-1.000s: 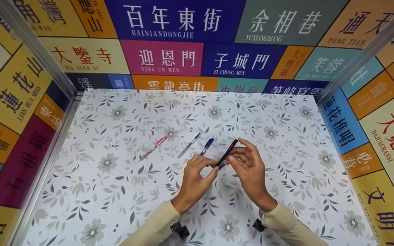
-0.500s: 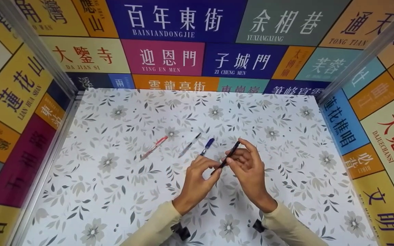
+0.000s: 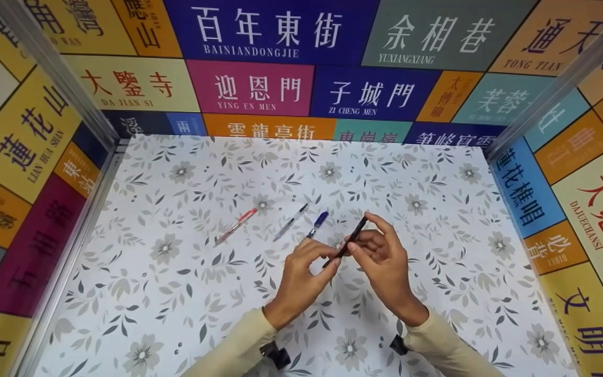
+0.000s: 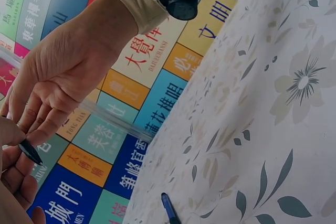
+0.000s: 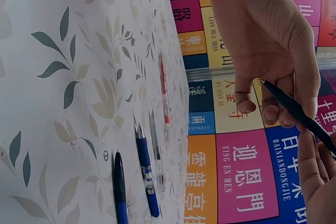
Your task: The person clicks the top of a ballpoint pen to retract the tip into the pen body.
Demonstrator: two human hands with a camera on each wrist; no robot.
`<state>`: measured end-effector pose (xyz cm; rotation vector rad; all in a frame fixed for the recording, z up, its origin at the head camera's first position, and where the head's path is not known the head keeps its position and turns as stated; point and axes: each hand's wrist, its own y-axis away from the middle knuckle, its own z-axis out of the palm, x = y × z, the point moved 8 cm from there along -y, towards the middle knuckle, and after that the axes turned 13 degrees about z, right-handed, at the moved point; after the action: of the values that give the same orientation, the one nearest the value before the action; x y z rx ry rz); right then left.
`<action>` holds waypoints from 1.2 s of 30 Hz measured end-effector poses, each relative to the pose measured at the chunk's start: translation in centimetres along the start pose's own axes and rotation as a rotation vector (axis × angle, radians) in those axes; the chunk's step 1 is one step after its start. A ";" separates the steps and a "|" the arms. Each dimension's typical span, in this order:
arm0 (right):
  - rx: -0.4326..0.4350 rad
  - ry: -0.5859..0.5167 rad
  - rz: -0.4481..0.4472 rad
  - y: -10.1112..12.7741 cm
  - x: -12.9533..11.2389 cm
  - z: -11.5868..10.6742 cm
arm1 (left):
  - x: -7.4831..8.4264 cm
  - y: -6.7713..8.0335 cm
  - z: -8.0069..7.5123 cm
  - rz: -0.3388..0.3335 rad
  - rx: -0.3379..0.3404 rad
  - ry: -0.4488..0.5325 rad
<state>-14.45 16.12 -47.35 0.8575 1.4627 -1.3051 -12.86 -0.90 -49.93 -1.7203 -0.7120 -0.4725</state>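
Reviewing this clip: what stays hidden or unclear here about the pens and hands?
- Black pen: head view, lower end hidden behind the left hand; right wrist view, cut by the edge.
- Blue pen: head view, lower part behind the left hand.
- Right hand: fingertips mostly out of frame in the right wrist view.
- Pen markings: too small.

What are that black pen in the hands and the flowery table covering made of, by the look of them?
The black pen, held between the left hand and right hand, looks like matte plastic: its slim dark barrel shows little shine. The flowery table covering seems a smooth printed sheet, perhaps vinyl or paper; it lies flat without folds or weave. Neither can be told for certain.
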 end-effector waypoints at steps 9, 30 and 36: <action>-0.020 0.017 -0.043 0.0 -0.1 0.0 | 0.1 -0.1 0.0 0.003 -0.008 0.006; 0.022 0.115 -0.084 0.1 -0.4 -0.4 | 0.5 -0.2 0.2 0.003 -0.022 0.018; 0.024 0.080 -0.111 0.1 -0.3 -0.3 | 0.5 -0.2 0.2 0.018 -0.017 -0.008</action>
<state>-14.28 16.43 -47.08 0.8628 1.5789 -1.3867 -12.66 -0.58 -49.54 -1.7437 -0.6999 -0.4608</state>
